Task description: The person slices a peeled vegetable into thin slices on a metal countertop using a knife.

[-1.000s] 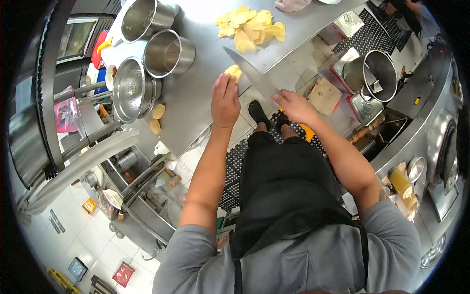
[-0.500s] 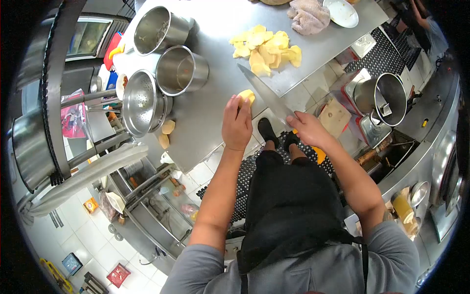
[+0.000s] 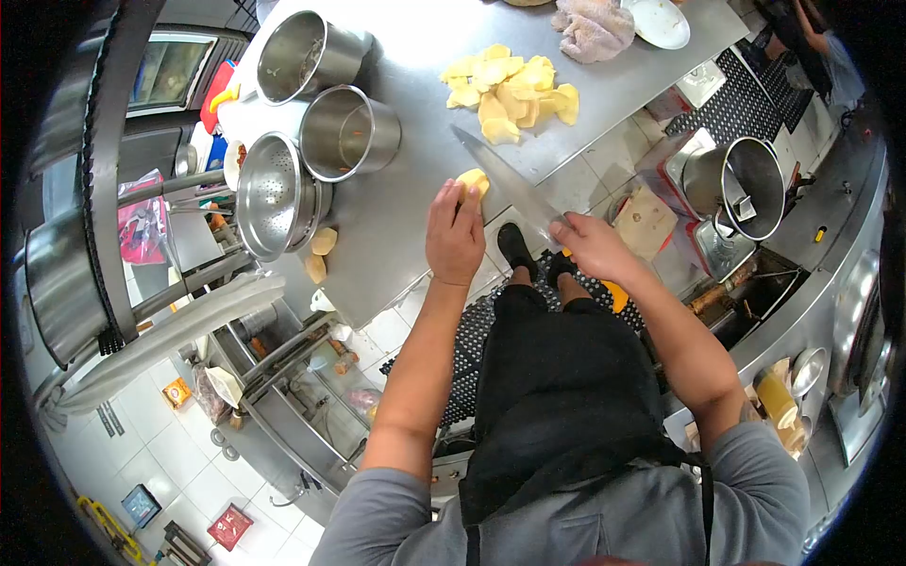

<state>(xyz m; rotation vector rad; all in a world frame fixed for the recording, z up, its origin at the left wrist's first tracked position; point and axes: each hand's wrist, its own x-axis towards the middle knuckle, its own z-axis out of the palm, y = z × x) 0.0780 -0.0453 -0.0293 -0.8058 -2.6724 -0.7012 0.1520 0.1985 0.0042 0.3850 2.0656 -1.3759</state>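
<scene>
- Several white floor tiles (image 3: 179, 481) show at the lower left, with an orange packet (image 3: 176, 392) and a red packet (image 3: 230, 526); above them is a pink bag (image 3: 142, 226).
- Along the left end of the steel worktop (image 3: 377, 226) are a perforated colander (image 3: 262, 193), a far pot (image 3: 297, 61) and a near pot (image 3: 349, 134), both open-topped; two pale pieces (image 3: 324, 241) lie just below the colander.
- At the worktop's front edge, the left hand (image 3: 455, 236) is closed over the near end of a yellow piece (image 3: 475, 179), which lies on the metal.
- Below, a black mat (image 3: 453, 368) with light dots covers part of the floor.
- Beyond the yellow piece, thin yellow slices (image 3: 505, 90) lie in a loose heap, overlapping one another.
- The right hand (image 3: 593, 247) is clamped on the handle of a long knife (image 3: 505, 177), its blade slanting across the worktop's edge, tip near the heap.
- Farther back are a raw bird (image 3: 595, 28) and, just beside it, a white plate (image 3: 658, 23).
- Rightward stands a large pot (image 3: 694, 184); above it, another person (image 3: 840, 71) shows partly at the picture's edge.
- On the right-hand counter (image 3: 812, 321), a yellow container (image 3: 776, 391) is beside a small metal bowl (image 3: 809, 371).
</scene>
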